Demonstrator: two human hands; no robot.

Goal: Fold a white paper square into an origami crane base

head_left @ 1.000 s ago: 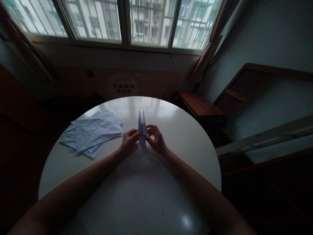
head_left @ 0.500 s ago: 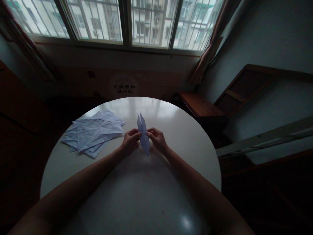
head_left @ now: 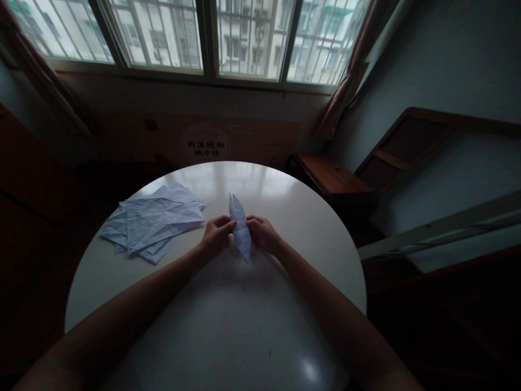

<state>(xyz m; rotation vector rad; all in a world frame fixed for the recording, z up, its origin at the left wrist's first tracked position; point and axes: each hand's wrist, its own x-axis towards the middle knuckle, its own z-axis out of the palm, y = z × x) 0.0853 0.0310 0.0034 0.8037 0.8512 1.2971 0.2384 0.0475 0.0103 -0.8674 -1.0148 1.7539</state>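
Note:
A narrow piece of folded paper [head_left: 241,232], pale and pointed at both ends, is held between my hands above the round white table [head_left: 228,326]. My left hand [head_left: 218,233] pinches its left edge near the middle, thumb on the near face. Opposite it, my right hand [head_left: 264,233] grips the right edge with thumb and fingers. The far end of the paper splits into two points close together; the near end is a single tip. Fingers behind the paper are partly hidden.
Left of my hands lies a loose pile of creased paper sheets [head_left: 158,220] on the table. Beyond the table's right edge stands a brown wooden bench [head_left: 331,174]. A barred window [head_left: 248,43] with curtains is at the back.
The folded paper has turned so that its face shows wider, and its two far points have come closer together. Both hands keep their hold, with small finger shifts.

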